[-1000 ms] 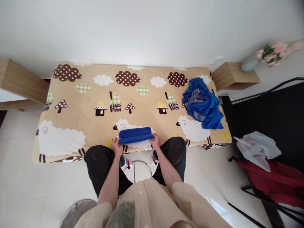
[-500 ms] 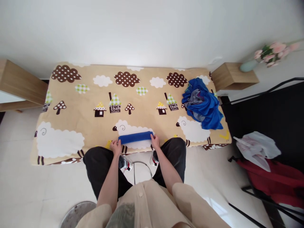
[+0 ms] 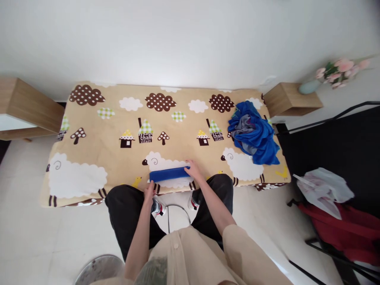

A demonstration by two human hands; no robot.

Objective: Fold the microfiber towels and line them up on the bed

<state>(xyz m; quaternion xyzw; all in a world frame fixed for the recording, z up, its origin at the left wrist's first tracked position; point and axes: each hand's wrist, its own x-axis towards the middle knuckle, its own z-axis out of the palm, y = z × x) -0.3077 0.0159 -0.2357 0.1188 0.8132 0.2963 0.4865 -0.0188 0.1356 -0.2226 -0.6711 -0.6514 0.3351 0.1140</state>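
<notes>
A blue cloth folded into a long narrow strip lies near the front edge of the patterned bed, across a printed sheep. My left hand is at the strip's left end, below its lower corner, with the thumb against it; its other fingers are partly hidden. At the right end, my right hand has its fingers apart, thumb at the lower side and fingers past the upper edge. Whether it grips the cloth is hard to tell. A crumpled heap of blue and grey cloth rests at the bed's right side.
Wooden cabinets stand left and right of the bed, the right one bearing a vase of pink flowers. A black rack with a plastic bag and red fabric is at the right. My knees touch the front edge.
My left hand has moved down to the strip's lower left corner. My right hand has shifted up around the right end, its fingers more spread. The view has shifted slightly.
</notes>
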